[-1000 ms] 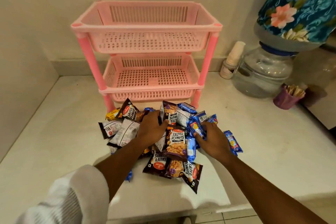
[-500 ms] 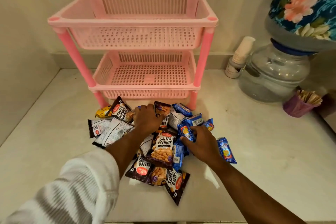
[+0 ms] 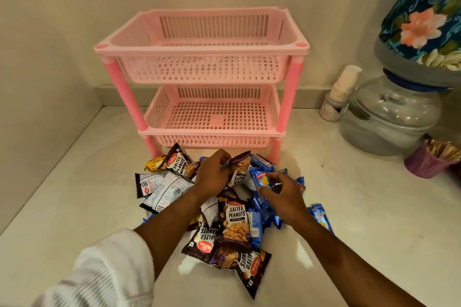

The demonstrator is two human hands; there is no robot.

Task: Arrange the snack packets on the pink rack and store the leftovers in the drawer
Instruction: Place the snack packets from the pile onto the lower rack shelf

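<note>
You are at the very start of the arranging: your left hand (image 3: 212,177) grips a dark salted-peanut packet (image 3: 240,169) lifted off the far edge of the heap, and your right hand (image 3: 284,197) pinches a blue biscuit packet (image 3: 262,179) between thumb and fingers. Both packets are only just clear of the pile of snack packets (image 3: 232,222), which lies on the tabletop (image 3: 74,207) directly in front of the pink rack (image 3: 207,82), at 12 o'clock from your hands. By my reading, the next move is to carry each packet forward and up over a basket rim and set it down flat, keeping peanuts and biscuits in separate groups. The top basket (image 3: 202,67) shows nothing inside, and the lower basket (image 3: 212,117) shows only its bare perforated floor, so no packet has been placed yet. At 2 o'clock a clear water jar (image 3: 389,117) stands under a floral cover (image 3: 424,15), with a stack of paper cups (image 3: 339,92) just beside it and a small purple cup (image 3: 424,164) holding sticks nearer you. No drawer is in view, so you cannot yet tell where the leftovers go.
</note>
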